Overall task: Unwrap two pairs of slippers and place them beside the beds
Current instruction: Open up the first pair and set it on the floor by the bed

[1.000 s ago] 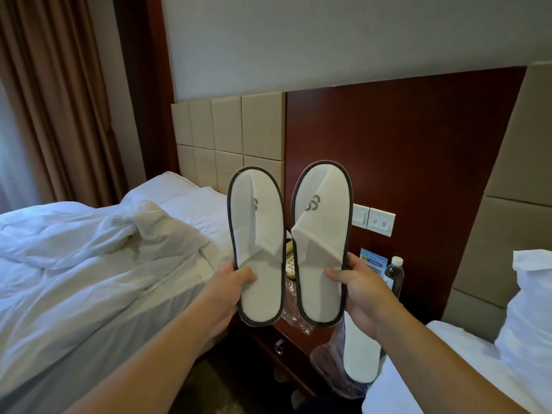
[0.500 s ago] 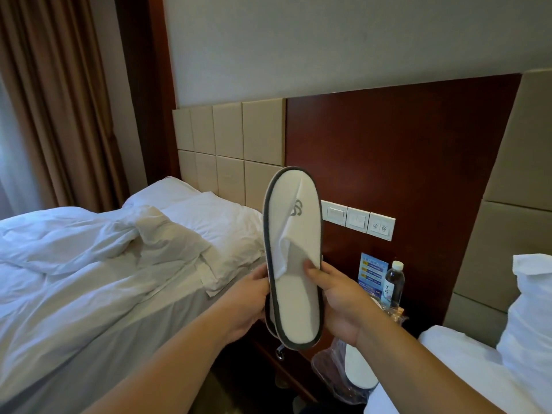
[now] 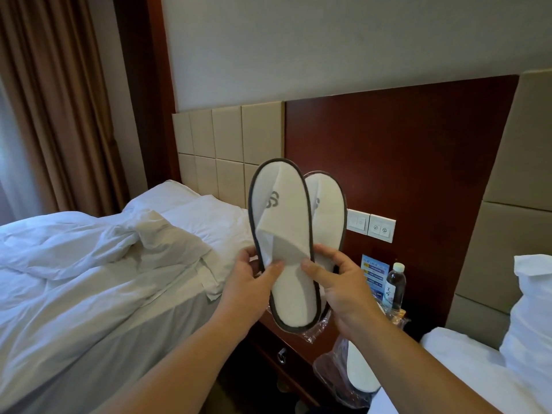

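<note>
While both thumbs press its heel, the front slipper (image 3: 282, 234) stands upright, clamped between the left hand (image 3: 254, 282) and right hand (image 3: 337, 282). The rear slipper (image 3: 327, 210) peeks out behind, in the right hand's grip.

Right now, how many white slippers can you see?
3. The front white slipper with grey trim and a second one behind it are held up in both hands. A plastic-wrapped one lies below; its partner may be hidden.

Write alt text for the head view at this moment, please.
Both hands, left hand and right hand, hold up an unwrapped pair of white slippers, one overlapping the other, between two beds. A still-bagged pair lies on the nightstand below.
</note>
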A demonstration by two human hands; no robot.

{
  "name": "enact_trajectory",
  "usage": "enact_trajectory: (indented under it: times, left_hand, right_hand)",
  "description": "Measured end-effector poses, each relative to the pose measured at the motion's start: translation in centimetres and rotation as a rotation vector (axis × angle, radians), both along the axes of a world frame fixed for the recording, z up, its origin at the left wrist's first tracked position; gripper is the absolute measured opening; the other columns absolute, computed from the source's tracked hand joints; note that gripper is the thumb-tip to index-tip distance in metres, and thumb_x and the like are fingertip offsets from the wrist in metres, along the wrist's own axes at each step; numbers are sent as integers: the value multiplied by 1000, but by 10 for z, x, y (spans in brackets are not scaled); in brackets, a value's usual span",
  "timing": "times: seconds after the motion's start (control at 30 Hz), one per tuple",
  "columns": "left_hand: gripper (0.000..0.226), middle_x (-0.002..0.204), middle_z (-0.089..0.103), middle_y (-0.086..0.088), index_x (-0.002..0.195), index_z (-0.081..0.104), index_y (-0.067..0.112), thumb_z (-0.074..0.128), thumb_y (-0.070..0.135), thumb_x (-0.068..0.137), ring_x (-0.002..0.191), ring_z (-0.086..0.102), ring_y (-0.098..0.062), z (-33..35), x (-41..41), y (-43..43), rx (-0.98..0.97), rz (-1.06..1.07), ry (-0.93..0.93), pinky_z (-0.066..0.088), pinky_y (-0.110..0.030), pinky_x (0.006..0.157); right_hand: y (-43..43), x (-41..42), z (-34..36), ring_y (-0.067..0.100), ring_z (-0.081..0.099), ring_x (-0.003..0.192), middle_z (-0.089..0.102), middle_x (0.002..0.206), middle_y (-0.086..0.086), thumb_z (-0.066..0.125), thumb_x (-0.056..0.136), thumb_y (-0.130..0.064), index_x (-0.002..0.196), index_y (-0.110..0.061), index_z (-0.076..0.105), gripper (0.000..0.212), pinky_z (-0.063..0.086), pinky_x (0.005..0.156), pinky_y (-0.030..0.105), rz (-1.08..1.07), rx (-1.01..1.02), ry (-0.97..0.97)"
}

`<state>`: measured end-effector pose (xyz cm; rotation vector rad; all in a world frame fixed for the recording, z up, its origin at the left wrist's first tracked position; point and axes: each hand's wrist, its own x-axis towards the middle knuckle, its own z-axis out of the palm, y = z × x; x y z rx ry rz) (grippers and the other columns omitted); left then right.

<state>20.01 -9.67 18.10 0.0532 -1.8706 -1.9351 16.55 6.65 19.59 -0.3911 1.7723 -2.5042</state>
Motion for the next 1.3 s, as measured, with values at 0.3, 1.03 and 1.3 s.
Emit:
enact_trajectory:
  times: [0.3, 1.03, 1.3]
  left_hand:
    - [32, 109, 76, -6, 123, 53, 32, 64, 21, 95, 102, 72, -29, -10, -7, -37, 213, -33, -27, 55, -57, 89]
    - [25, 101, 70, 6, 114, 50, 37, 64, 38, 93, 85, 72, -12, -3, 0, -3, -39, 147, -109, 57, -21, 58]
    - [31, 66, 66, 11, 120, 41, 56, 53, 44, 94, 58, 61, 3, 8, 13, 35, -474, 148, -5, 48, -13, 51]
  right_hand:
    - [30, -19, -4, 26, 67, 90, 73, 106, 4, 78, 62, 8, 75, -20, 76, 31, 57, 57, 31, -45, -51, -60]
    - [-6, 6, -9, 1, 71, 74, 74, 81, -21, 80, 78, -16, 75, -26, 78, 11, 52, 57, 11, -1, 199, 173]
    - [-17, 10, -12, -2, 59, 92, 55, 101, -15, 61, 92, -33, 97, -31, 72, 12, 46, 70, 11, -227, 434, 285]
